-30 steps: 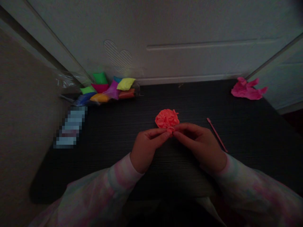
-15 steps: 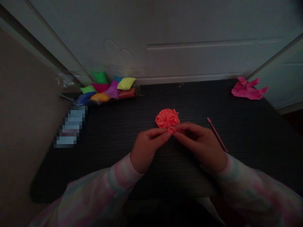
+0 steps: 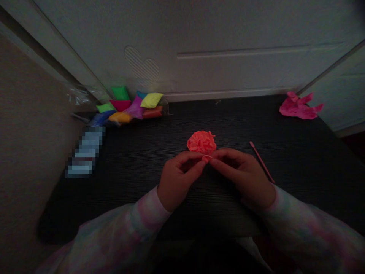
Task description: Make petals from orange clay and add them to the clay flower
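Between my fingertips is a small coral piece of modelling clay (image 3: 205, 158), thin and curled at its upper edge. My left hand (image 3: 179, 177) pinches it from the left with thumb and forefinger. From the other side my right hand (image 3: 245, 173) pinches it too, the fingertips of both hands almost meeting. Just beyond them a ruffled coral clay flower (image 3: 201, 141) lies on the dark table (image 3: 128, 190), its near edge partly covered by my fingers. A thin pink modelling tool (image 3: 262, 162) rests to the right of my right hand.
Several colourful soft packets (image 3: 135, 107) in clear plastic lie at the back left. A blurred-out flat object (image 3: 86, 152) is at the left edge. Crumpled pink material (image 3: 300, 106) sits in the far right corner. A pale panel (image 3: 242, 72) with a striped heart rises behind the table.
My fingers have shifted very slightly around the small coral piece, whose curled edge is turned a little differently. The flower, the tool and the packets stay where they were.
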`<state>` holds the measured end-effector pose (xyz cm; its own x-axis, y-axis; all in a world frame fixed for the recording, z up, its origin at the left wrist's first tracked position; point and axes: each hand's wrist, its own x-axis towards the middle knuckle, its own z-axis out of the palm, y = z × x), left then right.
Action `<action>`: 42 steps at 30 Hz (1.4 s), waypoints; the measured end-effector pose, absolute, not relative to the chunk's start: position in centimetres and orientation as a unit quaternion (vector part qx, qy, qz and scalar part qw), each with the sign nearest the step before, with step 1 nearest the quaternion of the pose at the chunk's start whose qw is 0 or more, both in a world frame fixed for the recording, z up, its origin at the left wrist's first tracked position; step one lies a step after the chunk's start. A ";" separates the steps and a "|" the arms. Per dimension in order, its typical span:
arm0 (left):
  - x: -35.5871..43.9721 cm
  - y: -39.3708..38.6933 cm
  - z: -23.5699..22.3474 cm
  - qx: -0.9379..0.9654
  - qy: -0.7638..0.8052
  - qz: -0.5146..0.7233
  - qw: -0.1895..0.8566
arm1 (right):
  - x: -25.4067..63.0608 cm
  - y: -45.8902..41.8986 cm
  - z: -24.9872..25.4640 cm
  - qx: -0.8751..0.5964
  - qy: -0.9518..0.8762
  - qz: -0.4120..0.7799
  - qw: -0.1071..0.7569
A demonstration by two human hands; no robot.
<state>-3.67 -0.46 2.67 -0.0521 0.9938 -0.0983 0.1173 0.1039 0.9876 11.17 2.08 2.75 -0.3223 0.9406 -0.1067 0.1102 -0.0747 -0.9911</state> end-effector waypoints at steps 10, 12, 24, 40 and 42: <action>-4.3 -0.1 3.0 0.477 0.510 0.455 0.553 | 11.8 2.5 2.9 -0.442 -0.474 0.679 0.345; -4.3 0.0 2.9 0.473 0.514 0.454 0.553 | 11.9 2.5 3.0 -0.436 -0.465 0.690 0.345; -4.6 0.3 3.0 0.469 0.486 0.433 0.597 | 11.8 2.5 3.8 -0.404 -0.506 0.690 0.323; -4.5 0.2 2.4 0.360 0.387 0.421 0.737 | 12.5 2.4 4.4 -0.343 -0.673 0.566 0.331; -4.5 0.1 2.4 0.345 0.384 0.422 0.745 | 12.4 2.4 4.4 -0.350 -0.685 0.545 0.334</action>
